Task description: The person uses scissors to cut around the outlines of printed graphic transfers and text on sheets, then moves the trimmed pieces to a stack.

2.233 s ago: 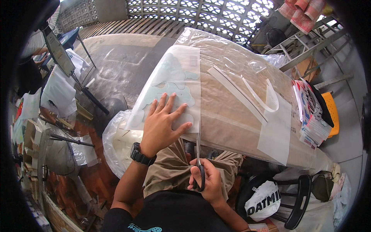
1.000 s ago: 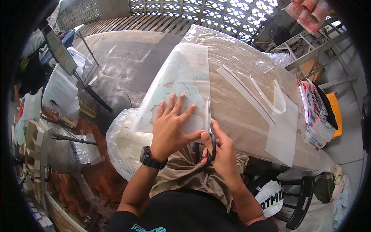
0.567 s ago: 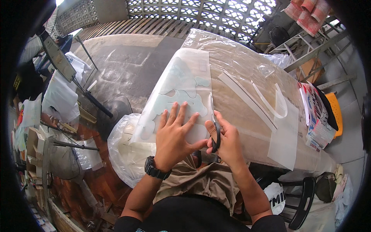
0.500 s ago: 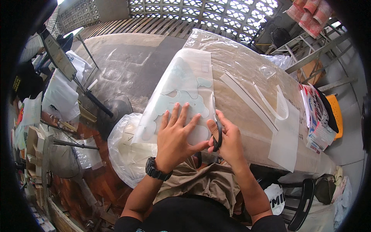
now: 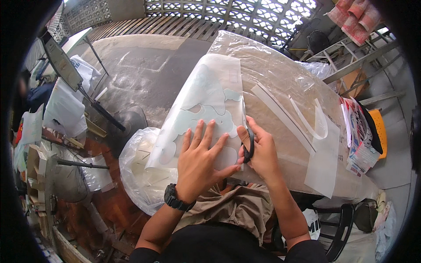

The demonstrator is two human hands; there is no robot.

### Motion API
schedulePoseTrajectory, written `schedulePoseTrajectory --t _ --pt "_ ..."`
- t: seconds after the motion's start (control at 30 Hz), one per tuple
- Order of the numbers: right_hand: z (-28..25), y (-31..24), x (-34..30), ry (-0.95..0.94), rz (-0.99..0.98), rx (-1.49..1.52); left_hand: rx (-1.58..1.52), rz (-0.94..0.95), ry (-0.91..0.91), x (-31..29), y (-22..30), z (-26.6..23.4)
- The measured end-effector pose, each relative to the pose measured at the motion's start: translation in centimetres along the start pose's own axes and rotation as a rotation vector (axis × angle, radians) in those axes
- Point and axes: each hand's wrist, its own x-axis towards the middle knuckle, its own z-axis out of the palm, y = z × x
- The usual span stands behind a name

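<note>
My left hand [image 5: 199,160] lies flat with fingers spread on a translucent sheet [image 5: 228,74], pressing it to the table. Pale green cloud-like shapes with dark outlines [image 5: 204,116] show on the sheet, partly covered by my fingers. My right hand [image 5: 263,153] grips black-handled scissors [image 5: 249,148], thumb and fingers around the loops. Their blades point away from me along the sheet's right edge; I cannot tell how far apart the blades are. To the right lie a long straight strip [image 5: 283,116], a curled white strip [image 5: 321,120] and a translucent offcut [image 5: 322,168].
Clear plastic film [image 5: 267,61] covers the table. Left of my legs sits a clear plastic bag [image 5: 138,175] with scraps inside. Papers [image 5: 356,131] and an orange seat [image 5: 378,133] stand at the right, a black chair [image 5: 344,232] lower right, a ladder [image 5: 346,61] behind.
The view has shifted slightly. My right hand and the scissors sit in nearly the same place by the sheet's edge. My left hand stays flat on the sheet.
</note>
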Motion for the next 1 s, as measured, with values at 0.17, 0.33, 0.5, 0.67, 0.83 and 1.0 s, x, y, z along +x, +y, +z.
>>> schedulePoseTrajectory --t 0.17,0.33,0.5,0.67,0.83,1.0 --pt "-0.2 -0.4 1.5 -0.026 0.004 -0.009 -0.018 -0.004 0.012 0.0 0.0 -0.1" --pt "-0.4 -0.3 3.7 -0.012 -0.034 -0.034 -0.017 -0.021 -0.027 0.2 0.1 -0.2" --pt "-0.6 -1.3 5.8 -0.016 -0.043 -0.057 -0.030 -0.034 -0.033 0.1 0.1 -0.2" --pt "-0.7 -1.8 8.4 -0.025 -0.065 -0.085 -0.033 -0.045 -0.045 0.1 0.1 -0.4" --pt "-1.2 -2.2 14.6 -0.043 -0.115 -0.098 -0.018 -0.023 -0.013 0.0 0.0 -0.4" --pt "-4.2 -3.2 21.5 0.057 -0.180 -0.048 -0.022 -0.002 -0.007 0.2 0.2 -0.1"
